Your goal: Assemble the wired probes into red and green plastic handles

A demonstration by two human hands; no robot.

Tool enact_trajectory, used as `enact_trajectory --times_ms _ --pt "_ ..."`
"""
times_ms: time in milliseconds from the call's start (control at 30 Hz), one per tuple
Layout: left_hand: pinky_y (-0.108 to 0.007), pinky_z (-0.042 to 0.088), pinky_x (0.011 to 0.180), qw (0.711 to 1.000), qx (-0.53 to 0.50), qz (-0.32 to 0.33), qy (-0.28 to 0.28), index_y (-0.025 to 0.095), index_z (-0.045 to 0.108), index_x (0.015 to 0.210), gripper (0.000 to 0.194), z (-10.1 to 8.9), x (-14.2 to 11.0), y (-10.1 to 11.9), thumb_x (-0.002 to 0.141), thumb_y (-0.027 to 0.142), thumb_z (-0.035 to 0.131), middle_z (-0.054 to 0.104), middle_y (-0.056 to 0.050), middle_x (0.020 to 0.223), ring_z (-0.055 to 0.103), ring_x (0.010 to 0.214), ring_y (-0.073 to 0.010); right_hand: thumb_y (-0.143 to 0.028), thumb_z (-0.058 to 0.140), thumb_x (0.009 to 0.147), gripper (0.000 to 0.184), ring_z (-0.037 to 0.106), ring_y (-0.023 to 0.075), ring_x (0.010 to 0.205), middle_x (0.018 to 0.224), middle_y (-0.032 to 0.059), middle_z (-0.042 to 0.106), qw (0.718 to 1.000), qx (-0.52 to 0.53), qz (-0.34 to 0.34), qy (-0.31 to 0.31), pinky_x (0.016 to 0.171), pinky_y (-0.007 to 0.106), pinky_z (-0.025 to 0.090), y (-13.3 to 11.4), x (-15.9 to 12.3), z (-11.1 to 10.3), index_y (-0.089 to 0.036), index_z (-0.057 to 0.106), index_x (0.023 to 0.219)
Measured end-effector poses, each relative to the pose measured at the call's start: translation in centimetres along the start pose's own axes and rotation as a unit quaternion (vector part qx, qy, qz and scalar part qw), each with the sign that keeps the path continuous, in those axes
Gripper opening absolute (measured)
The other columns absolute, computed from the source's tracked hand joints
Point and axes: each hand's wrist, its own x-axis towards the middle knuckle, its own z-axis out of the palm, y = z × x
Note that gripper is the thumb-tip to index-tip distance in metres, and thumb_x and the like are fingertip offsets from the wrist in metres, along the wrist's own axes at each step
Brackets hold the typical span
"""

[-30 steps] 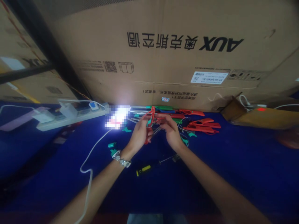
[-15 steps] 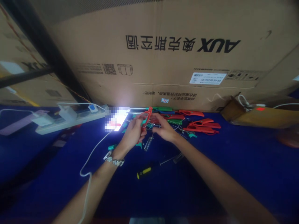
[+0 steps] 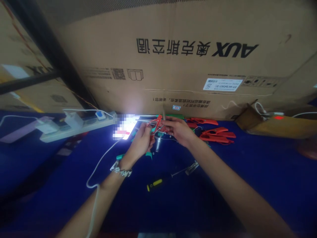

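My left hand (image 3: 142,140), a metal watch or bracelet on its wrist, is closed round a red plastic shell (image 3: 158,123). A small green piece (image 3: 153,129) shows at that shell. Just to the right, my right hand (image 3: 179,131) has its fingers pinched near the shell. A thin, greyish, blurred thing sticks up by its fingertips; its kind cannot be made out. Below the hands lies a clear-handled tool (image 3: 158,144), beside a green trigger-like part (image 3: 149,154). Thin wires run around and under the hands, partly hidden.
Red shells (image 3: 218,135) lie to the right. A lit phone (image 3: 127,127) and a white power strip (image 3: 79,127) sit left. A black-and-yellow screwdriver (image 3: 156,183) and another clear-handled tool (image 3: 192,168) lie nearer me. A large cardboard box (image 3: 173,66) stands behind; a smaller box (image 3: 277,124) is right.
My right hand has shifted slightly right and turned, its fingers drawn together, with a thin greyish thing now upright at the fingertips. My left hand keeps hold of the red shell.
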Motion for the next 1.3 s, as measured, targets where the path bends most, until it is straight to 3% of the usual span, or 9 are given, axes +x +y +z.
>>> enact_trajectory --times_ms 233,433,733,1000,1300 --pt "-0.017 0.027 0.03 0.999 0.046 0.0 0.017 0.025 0.043 0.098 0.013 -0.1 0.1 -0.2 0.098 0.039 0.042 0.042 0.011 0.041 0.037 0.026 -0.0107 -0.047 0.082 0.069 0.032 0.063 0.0141 0.061 0.074 0.0027 0.074 0.994 -0.02 -0.1 0.028 0.057 0.029 0.047 -0.3 -2.4 -0.2 -0.02 0.067 0.079" --pt "-0.017 0.028 0.03 0.996 0.092 -0.006 -0.001 0.022 0.051 0.103 0.018 0.1 -0.3 0.3 0.099 0.033 0.038 0.044 0.009 0.042 0.039 0.028 -0.011 -0.05 0.081 0.072 0.035 0.065 0.0141 0.055 0.066 0.0007 0.071 0.982 -0.085 -0.167 0.007 0.054 0.03 0.053 -1.1 -1.8 0.2 -0.02 0.064 0.078" --pt "-0.017 0.028 0.03 0.995 0.095 -0.007 -0.016 0.019 0.054 0.114 0.026 -0.2 -0.2 0.2 0.101 0.033 0.036 0.043 0.01 0.043 0.038 0.028 -0.01 -0.056 0.08 0.072 0.044 0.059 0.0101 0.047 0.052 -0.0039 0.061 0.967 -0.144 -0.206 0.051 0.048 0.025 0.05 -0.9 -0.3 0.6 -0.021 0.056 0.064" --pt "-0.019 0.028 0.031 0.993 0.113 -0.015 -0.02 0.02 0.054 0.114 0.027 -0.4 0.0 0.0 0.102 0.032 0.033 0.044 0.009 0.044 0.037 0.029 -0.0097 -0.052 0.081 0.072 0.04 0.057 0.0097 0.045 0.052 -0.0044 0.059 0.961 -0.161 -0.212 0.069 0.046 0.023 0.047 -0.5 0.2 0.5 -0.019 0.059 0.065" --pt "-0.019 0.031 0.035 0.986 0.152 0.055 -0.049 0.02 0.053 0.105 0.027 -0.8 0.2 -0.8 0.104 0.04 0.035 0.046 0.009 0.046 0.039 0.03 -0.0084 -0.052 0.079 0.072 0.039 0.061 0.0096 0.043 0.07 -0.0023 0.069 0.972 -0.109 -0.207 -0.005 0.043 0.024 0.052 -0.3 0.8 0.4 -0.019 0.061 0.082"
